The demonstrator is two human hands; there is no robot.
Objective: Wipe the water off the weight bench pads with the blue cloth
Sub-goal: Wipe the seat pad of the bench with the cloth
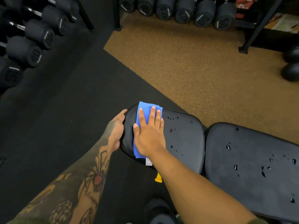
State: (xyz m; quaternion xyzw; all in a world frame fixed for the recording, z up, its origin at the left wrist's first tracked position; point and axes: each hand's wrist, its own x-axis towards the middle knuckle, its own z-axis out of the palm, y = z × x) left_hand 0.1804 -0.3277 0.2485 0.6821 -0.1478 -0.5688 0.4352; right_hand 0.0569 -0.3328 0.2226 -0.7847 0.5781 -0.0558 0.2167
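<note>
A black weight bench runs from centre to right, with a smaller seat pad (184, 139) and a larger back pad (252, 159). Water drops (173, 118) dot the seat pad's right part, and more lie on the back pad. A folded blue cloth (144, 105) lies flat on the seat pad's left end. My right hand (150, 131) presses flat on the cloth, fingers spread. My left hand (116, 126) cups the pad's left edge, touching it.
Racks of black dumbbells (32, 38) stand at the left and along the top (178, 10). A rack leg (242, 50) rests on the brown floor at upper right. A yellow lever knob (158, 177) sticks out under the seat pad.
</note>
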